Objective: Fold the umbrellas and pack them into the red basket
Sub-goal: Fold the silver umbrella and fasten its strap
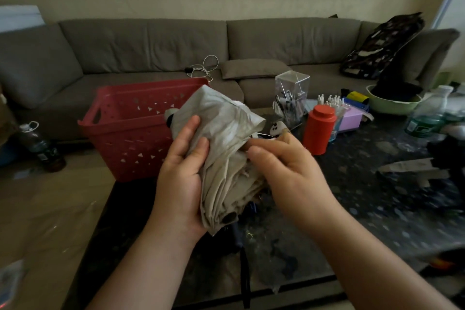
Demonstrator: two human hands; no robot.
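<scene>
A collapsed beige fabric umbrella [221, 148], its canopy bunched in loose creased folds, is held in the air above the near part of the dark speckled counter [364, 196], between both hands. It stands tilted, its upper end leaning away toward the basket and its lower end, where a dark round tip shows, near the wrists. The left hand [183, 173] cradles it from the left side, palm against the cloth, thumb and fingers wrapped round the folds, so this grip is closed on the umbrella. The right hand [284, 171] comes in from the right with curled fingers pinching the fabric at the umbrella's middle; its grip too is closed on the cloth.

Just behind the umbrella, at the counter's far left corner, stands the red plastic basket [130, 131] with triangular holes in its walls; what can be seen of its inside holds nothing. To the right on the counter stand a red cylindrical bottle [318, 131], a clear plastic box of pens [292, 98], a lilac box [351, 118] and a pale green bowl [392, 104]. A grey-brown sofa [176, 45] runs along the far wall, with a white cable [203, 68] lying on its seat. A dark bottle [42, 148] stands on the floor at left.
</scene>
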